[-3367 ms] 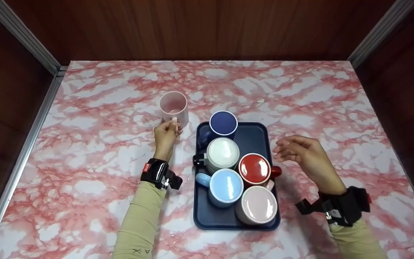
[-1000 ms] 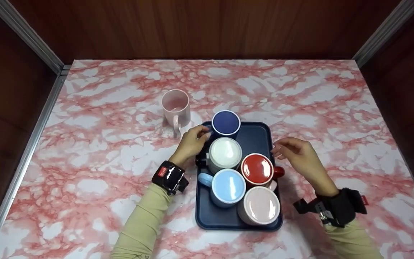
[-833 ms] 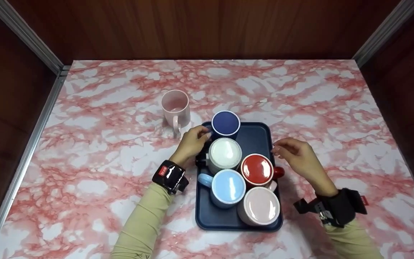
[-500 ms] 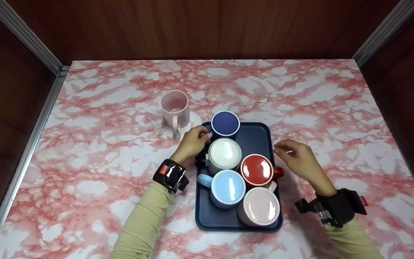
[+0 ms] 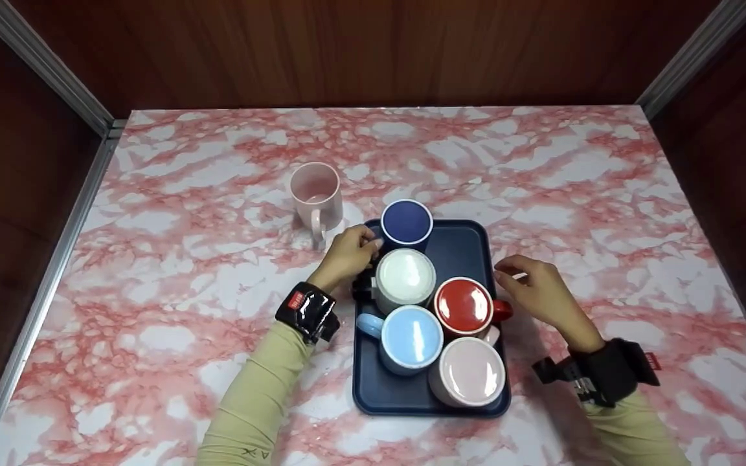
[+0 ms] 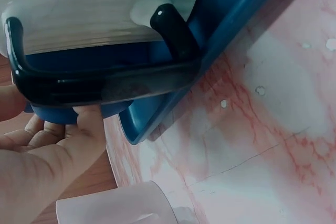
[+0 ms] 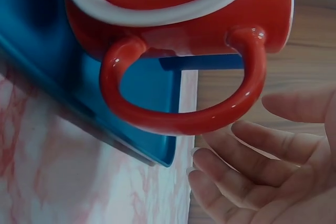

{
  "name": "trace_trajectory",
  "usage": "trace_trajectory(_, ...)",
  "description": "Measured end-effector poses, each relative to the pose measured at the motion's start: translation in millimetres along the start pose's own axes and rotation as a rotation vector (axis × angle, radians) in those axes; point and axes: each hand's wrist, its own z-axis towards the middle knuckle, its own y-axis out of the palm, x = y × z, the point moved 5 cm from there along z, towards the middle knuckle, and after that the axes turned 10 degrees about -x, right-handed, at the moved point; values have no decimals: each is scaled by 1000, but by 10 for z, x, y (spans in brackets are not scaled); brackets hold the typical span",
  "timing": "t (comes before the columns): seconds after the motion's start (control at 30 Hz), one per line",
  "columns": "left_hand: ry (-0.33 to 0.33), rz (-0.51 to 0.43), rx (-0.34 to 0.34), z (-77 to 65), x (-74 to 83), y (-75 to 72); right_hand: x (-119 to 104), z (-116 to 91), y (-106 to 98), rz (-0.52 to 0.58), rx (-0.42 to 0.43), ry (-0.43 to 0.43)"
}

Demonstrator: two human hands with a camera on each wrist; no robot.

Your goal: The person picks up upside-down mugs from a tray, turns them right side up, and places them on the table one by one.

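My left hand (image 5: 349, 254) pinches the handle of the dark blue mug (image 5: 406, 222) at the tray's far left corner; that handle is mostly hidden by the fingers. In the left wrist view, the white mug's black handle (image 6: 105, 82) crosses in front of the fingertips. An upright pink mug (image 5: 316, 194) stands on the table beyond this hand, its handle toward me. My right hand (image 5: 535, 285), fingers loosely bent and holding nothing, hovers beside the tray's right edge. Close to it is the handle of the red mug (image 7: 178, 40).
The dark blue tray (image 5: 457, 239) also bears a white mug (image 5: 405, 276), a light blue mug (image 5: 411, 340) and a pale pink mug (image 5: 470, 372), all bottom up. Several handles stick out over its sides. Wooden panels (image 5: 379, 52) enclose the marbled table (image 5: 172, 259).
My left hand has let go of the upright pink mug's handle and moved right to the dark blue mug's handle. The right hand's fingers have bent slightly and sunk a little nearer me.
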Motion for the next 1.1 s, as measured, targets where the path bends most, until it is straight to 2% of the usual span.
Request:
trace_trajectory(0.13, -7, -44, -14, 3, 13, 18, 24, 2, 16, 1, -16, 1)
trace_trajectory(0.33, 32, 69, -7, 12, 81, 44, 67, 0, 47, 34, -50, 16)
trace_trajectory(0.4, 45, 95, 5, 14, 102, 48, 76, -3, 53, 34, -57, 15)
trace_trajectory(0.7, 79, 88, 49, 10, 126, 66, 103, -7, 66, 37, -79, 15)
trace_trajectory(0.93, 120, 83, 111, 2, 132, 78, 98, -9, 56, 50, -92, 30)
trace_trajectory(1.1, 115, 70, 144, -1, 128, 79, 87, -9, 39, 49, -93, 26)
